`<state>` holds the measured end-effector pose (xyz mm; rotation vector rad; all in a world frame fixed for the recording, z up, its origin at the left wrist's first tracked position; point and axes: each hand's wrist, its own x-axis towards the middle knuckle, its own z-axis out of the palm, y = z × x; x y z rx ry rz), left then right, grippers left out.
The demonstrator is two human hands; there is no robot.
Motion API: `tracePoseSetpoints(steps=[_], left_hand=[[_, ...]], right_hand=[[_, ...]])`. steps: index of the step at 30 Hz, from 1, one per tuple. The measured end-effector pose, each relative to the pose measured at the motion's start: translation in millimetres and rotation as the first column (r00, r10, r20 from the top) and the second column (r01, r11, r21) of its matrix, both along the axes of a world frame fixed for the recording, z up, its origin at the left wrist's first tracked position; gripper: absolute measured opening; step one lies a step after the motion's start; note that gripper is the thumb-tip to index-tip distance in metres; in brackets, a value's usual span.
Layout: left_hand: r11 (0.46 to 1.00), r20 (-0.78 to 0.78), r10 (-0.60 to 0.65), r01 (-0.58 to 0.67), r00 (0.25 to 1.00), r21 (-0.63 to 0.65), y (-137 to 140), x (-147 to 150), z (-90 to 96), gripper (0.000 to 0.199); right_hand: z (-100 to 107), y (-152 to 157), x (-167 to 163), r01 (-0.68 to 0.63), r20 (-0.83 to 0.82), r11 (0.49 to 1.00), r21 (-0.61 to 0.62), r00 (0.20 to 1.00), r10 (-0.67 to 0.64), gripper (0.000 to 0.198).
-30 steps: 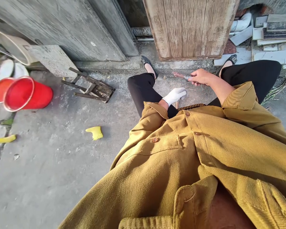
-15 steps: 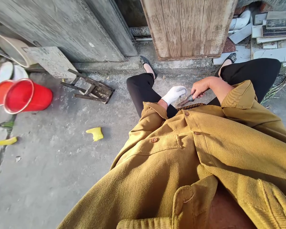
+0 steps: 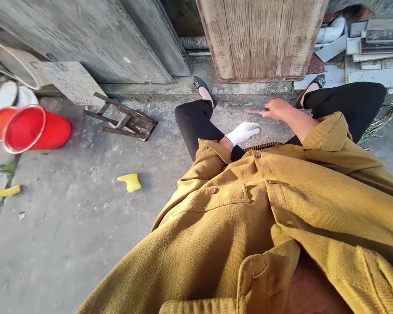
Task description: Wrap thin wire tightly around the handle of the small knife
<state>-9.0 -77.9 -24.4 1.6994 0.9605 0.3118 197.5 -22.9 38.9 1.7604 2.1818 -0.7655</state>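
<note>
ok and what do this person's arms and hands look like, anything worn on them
The left hand wears a white glove with a thin dark edge at the wrist; the right hand is bare. Both arms have mustard-yellow sleeves: the left sleeve ends near the glove, while the right sleeve is folded back, leaving the forearm uncovered.

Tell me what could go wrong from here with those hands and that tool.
The right hand is bare around the tool, so a slip might scrape it. The gloved left hand is close by, so a stray swing could knock it; whether it holds anything is hidden. The yellow piece on the ground, off to the left, might be stepped on.
</note>
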Motion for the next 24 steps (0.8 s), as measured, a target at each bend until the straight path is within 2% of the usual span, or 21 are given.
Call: tracePoseSetpoints(steps=[2, 3, 7, 11, 12, 14, 16, 18, 21, 24], left_hand=[[0.999, -0.028, 0.04, -0.039, 0.999, 0.038, 1, -1, 0.1, 0.026], [0.997, -0.037, 0.061, -0.059, 0.997, 0.058, 1, -2, -0.1, 0.025], [0.977, -0.04, 0.177, -0.171, 0.983, 0.129, 6, -7, -3.6, 0.019], [0.972, -0.013, 0.221, -0.22, 0.975, 0.081, 10, -9, -10.2, 0.018], [0.972, 0.005, 0.228, -0.228, 0.974, 0.058, 11, -9, -11.9, 0.019], [0.964, 0.053, 0.266, -0.267, 0.963, 0.006, 13, -8, -14.6, 0.024], [0.956, 0.094, 0.293, -0.29, 0.951, -0.046, 14, -8, -15.8, 0.029], [0.962, 0.113, 0.269, -0.262, 0.957, -0.074, 13, -9, -15.4, 0.032], [0.988, 0.089, 0.143, -0.136, 0.986, -0.073, 7, -8, -11.8, 0.028], [0.999, 0.032, 0.029, -0.027, 0.999, -0.041, 0, -5, -5.8, 0.022]], right_hand=[[-4, -2, -4, -0.151, 0.16, 0.986, -0.076, 0.974, 0.162, 0.04], [-5, -2, -5, -0.193, 0.177, 0.97, -0.147, 0.96, 0.218, 0.037], [-5, -5, -1, -0.253, 0.036, 0.887, -0.385, 0.957, 0.288, 0.032], [7, -7, 11, -0.343, -0.147, 0.793, -0.504, 0.938, 0.313, 0.044], [12, -7, 14, -0.362, -0.203, 0.791, -0.494, 0.932, 0.3, 0.048], [23, -7, 19, -0.341, -0.313, 0.846, -0.409, 0.924, 0.22, 0.053], [32, -8, 21, -0.212, -0.416, 0.94, -0.269, 0.905, 0.085, 0.06], [36, -8, 19, -0.028, -0.499, 0.99, -0.139, 0.865, -0.046, 0.069], [29, -6, 15, 0.141, -0.516, 0.989, -0.041, 0.845, -0.142, 0.078], [12, -1, 8, 0.11, -0.308, 0.994, -0.019, 0.945, -0.11, 0.066]])
